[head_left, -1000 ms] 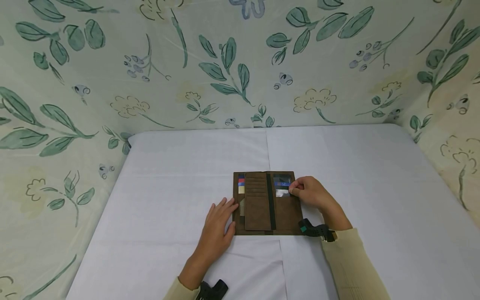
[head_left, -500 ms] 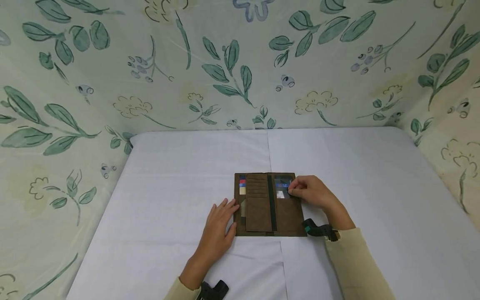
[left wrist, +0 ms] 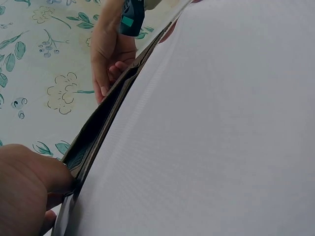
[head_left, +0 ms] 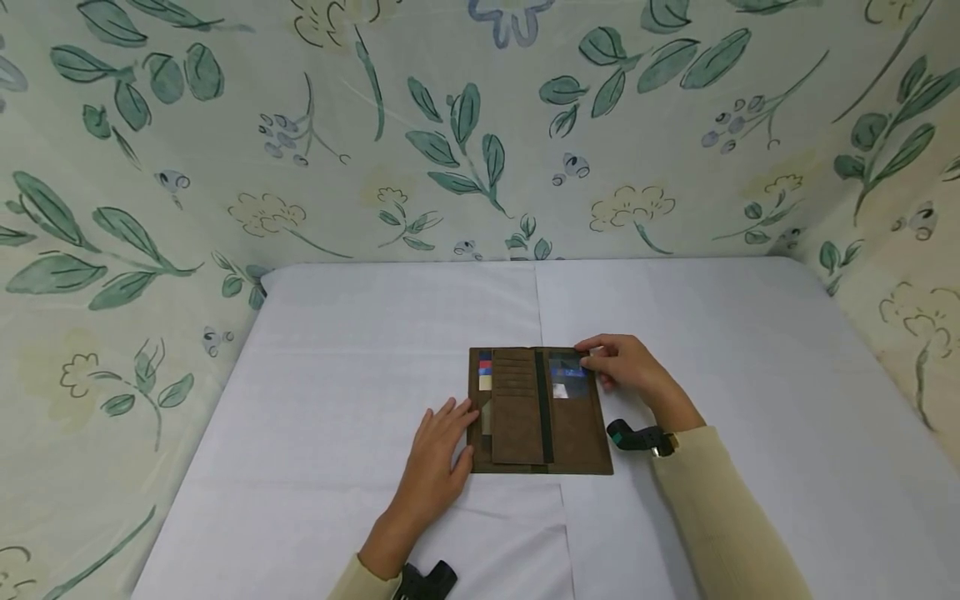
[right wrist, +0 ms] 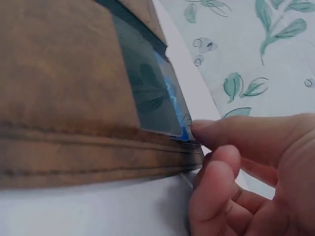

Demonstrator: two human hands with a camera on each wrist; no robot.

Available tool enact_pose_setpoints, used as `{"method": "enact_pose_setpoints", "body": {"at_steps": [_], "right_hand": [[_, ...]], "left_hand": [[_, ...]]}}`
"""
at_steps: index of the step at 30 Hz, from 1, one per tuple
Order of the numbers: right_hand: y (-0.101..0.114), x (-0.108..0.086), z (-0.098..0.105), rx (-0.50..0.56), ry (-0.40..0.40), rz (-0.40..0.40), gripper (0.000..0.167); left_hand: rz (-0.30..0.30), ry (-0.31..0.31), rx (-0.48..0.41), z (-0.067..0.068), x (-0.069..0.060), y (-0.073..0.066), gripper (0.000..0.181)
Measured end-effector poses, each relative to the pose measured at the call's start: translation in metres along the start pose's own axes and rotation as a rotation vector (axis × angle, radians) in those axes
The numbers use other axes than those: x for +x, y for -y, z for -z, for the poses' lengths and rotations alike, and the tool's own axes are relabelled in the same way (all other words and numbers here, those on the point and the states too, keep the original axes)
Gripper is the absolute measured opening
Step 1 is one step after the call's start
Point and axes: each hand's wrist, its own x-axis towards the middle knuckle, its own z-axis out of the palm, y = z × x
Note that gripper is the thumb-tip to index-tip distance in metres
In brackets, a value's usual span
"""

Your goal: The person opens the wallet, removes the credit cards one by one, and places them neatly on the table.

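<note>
A brown wallet [head_left: 517,433] lies unfolded on the white cloth, a dark band down its middle. My left hand [head_left: 427,462] rests at its left edge with fingers extended; in the left wrist view that hand [left wrist: 27,191] touches the wallet's edge. My right hand [head_left: 633,375] pinches the right edge near the top corner, beside a clear window [head_left: 568,385] with a blue-striped card behind it. The right wrist view shows the thumb [right wrist: 216,132] at the window's corner and other fingers curled beside the edge. A colourful card [head_left: 485,379] shows in the left side.
The white cloth-covered table [head_left: 360,333] extends around the wallet. Leaf-patterned fabric [head_left: 450,167] stands behind it and at both sides. Dark wrist cameras [head_left: 637,435] sit on both wrists.
My right hand has shifted from the window's right side up toward the wallet's upper right corner, its index finger now reaching over the top edge. The left hand stays in place.
</note>
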Motion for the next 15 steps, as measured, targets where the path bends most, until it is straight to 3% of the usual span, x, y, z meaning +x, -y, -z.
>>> {"method": "enact_pose_setpoints", "body": {"at_steps": [8, 15], "right_hand": [[0.0008, 0.0014, -0.0026, -0.093, -0.032, 0.064, 0.027], [0.0042, 0.008, -0.0015, -0.115, 0.008, 0.063, 0.023]], "left_hand": [[-0.004, -0.004, 0.003, -0.0003, -0.0011, 0.0008, 0.045], [-0.015, -0.011, -0.004, -0.0002, -0.0011, 0.0007, 0.045]]}}
